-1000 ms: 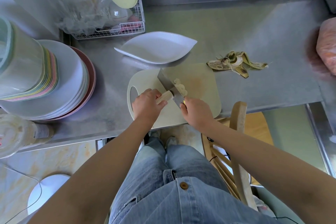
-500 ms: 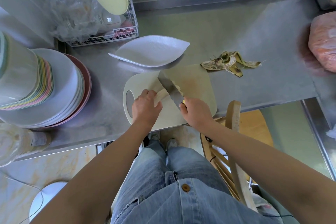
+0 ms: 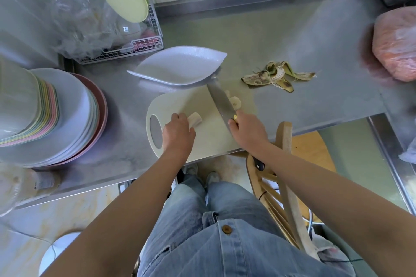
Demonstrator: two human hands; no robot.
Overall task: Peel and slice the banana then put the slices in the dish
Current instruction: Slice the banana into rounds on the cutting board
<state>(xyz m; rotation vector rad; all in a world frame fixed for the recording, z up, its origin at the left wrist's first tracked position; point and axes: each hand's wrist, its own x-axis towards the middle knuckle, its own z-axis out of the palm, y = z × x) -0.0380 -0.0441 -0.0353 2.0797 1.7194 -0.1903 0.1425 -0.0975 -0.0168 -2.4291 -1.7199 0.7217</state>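
On the pale cutting board (image 3: pixel 209 139) lies a short stub of peeled banana (image 3: pixel 195 118), held at its near end by my left hand (image 3: pixel 177 132). My right hand (image 3: pixel 246 129) grips the handle of a knife (image 3: pixel 220 102), whose blade points away toward the dish. A small pile of banana slices (image 3: pixel 234 101) lies just right of the blade. The white leaf-shaped dish (image 3: pixel 180 67) stands behind the board with nothing in it. The banana peel (image 3: pixel 274 75) lies on the steel counter to the right.
A tall stack of plates (image 3: pixel 51 112) fills the left side. A wire rack (image 3: pixel 126 49) with plastic bags stands at the back left. A pink bag (image 3: pixel 396 45) sits at the far right. A wooden chair (image 3: pixel 283 164) stands below the counter edge.
The knife has moved right, away from the banana stub, and a gap has opened between them. More slices lie beside the blade. The view has shifted.
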